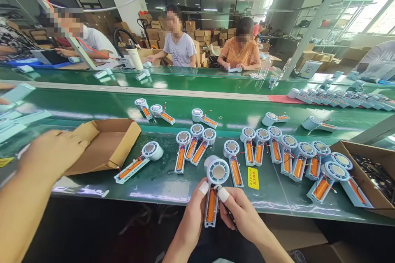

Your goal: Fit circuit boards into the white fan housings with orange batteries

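Observation:
A small handheld fan (211,205), pale blue-grey with an orange battery in its open handle, stands upright at the table's front edge. My left hand (194,209) grips it along the left side of the handle, thumb by the neck. At the right of the neck, my right hand (239,209) is closed, its thumb pressing near small dark parts or wires. A thin dark strip (231,215) sticks out below the right fingers; its kind is unclear. Both thumbs wear white covers. Close by lies another open fan (233,160).
More open fans (290,152) stand in groups across the green table. A cardboard box (342,148) with dark parts is at right, an open cardboard tray (123,144) at left. Another person's arm (40,164) reaches in from the left. A yellow card (253,178) lies nearby. Co-workers sit opposite.

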`<state>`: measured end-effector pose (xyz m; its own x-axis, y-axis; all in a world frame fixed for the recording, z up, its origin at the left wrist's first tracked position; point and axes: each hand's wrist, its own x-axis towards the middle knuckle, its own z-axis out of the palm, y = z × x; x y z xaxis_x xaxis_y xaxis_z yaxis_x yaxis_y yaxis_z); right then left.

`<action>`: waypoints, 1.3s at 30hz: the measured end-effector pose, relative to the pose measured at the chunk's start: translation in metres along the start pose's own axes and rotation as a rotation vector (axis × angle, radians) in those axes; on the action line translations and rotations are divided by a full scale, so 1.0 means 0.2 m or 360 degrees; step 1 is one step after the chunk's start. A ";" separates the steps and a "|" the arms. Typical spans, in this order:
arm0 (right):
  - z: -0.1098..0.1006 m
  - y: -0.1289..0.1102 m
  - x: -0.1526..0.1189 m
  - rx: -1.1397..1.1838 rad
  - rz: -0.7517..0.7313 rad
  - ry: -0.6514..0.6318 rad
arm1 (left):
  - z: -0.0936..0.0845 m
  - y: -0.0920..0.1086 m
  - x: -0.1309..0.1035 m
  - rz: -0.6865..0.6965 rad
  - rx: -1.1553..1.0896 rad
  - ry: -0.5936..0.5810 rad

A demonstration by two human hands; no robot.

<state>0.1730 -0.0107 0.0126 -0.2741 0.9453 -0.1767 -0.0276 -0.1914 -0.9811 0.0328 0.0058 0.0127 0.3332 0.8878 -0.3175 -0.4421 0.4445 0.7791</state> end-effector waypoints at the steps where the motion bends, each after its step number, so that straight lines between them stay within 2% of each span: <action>1: 0.01 0.01 0.00 0.0045 -0.0027 0.0073 | 0.00 0.00 -0.01 0.0003 0.0008 -0.0011; 4: 0.03 0.01 0.00 0.0094 -0.0041 0.0224 | 0.01 0.01 -0.02 0.0027 0.0214 -0.0007; 9: 0.01 0.00 -0.01 0.0082 0.0033 0.0256 | 0.02 0.00 -0.02 0.0143 0.0715 0.0135; 12: 0.02 0.00 -0.05 0.0065 -0.0019 0.0370 | 0.02 -0.04 0.00 0.0159 0.0842 0.0357; 14: 0.04 0.02 -0.09 0.0024 -0.0114 0.0487 | 0.03 -0.05 0.01 0.0104 0.0850 0.0567; 16: 0.06 0.05 -0.12 -0.0077 -0.0204 0.0590 | 0.04 -0.06 0.02 0.0042 0.0854 0.0679; 20: 0.07 0.11 -0.14 -0.0314 -0.0273 0.0735 | 0.05 -0.05 0.04 0.0023 0.0836 0.0606; 23: 0.05 0.14 -0.11 -0.0538 -0.0355 0.0810 | 0.05 -0.05 0.05 -0.0010 0.0608 0.0411; 25: 0.05 0.15 -0.08 -0.0818 -0.0427 0.0843 | 0.04 -0.07 0.05 -0.0010 0.0476 0.0315; 27: 0.06 0.16 -0.07 -0.1221 -0.0470 0.0866 | 0.04 -0.09 0.05 0.0004 0.0478 0.0339; 30: 0.09 0.14 -0.06 -0.1819 -0.0380 0.0786 | 0.05 -0.12 0.05 -0.0015 0.0556 0.0490; 32: 0.10 0.12 -0.07 -0.2058 -0.0287 0.0656 | 0.05 -0.13 0.05 -0.0020 0.0562 0.0535; 35: 0.10 0.08 -0.08 -0.2185 -0.0228 0.0484 | 0.06 -0.12 0.05 0.0014 0.0563 0.0565; 39: 0.12 0.12 -0.09 -0.2187 -0.0258 0.0495 | 0.06 -0.11 0.08 -0.0055 0.0636 0.0486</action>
<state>0.1548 -0.0377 -0.0059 -0.1340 0.9848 0.1105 0.9541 0.1583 -0.2542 0.0573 0.0087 -0.0025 0.0565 0.8943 -0.4438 -0.0620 0.4468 0.8925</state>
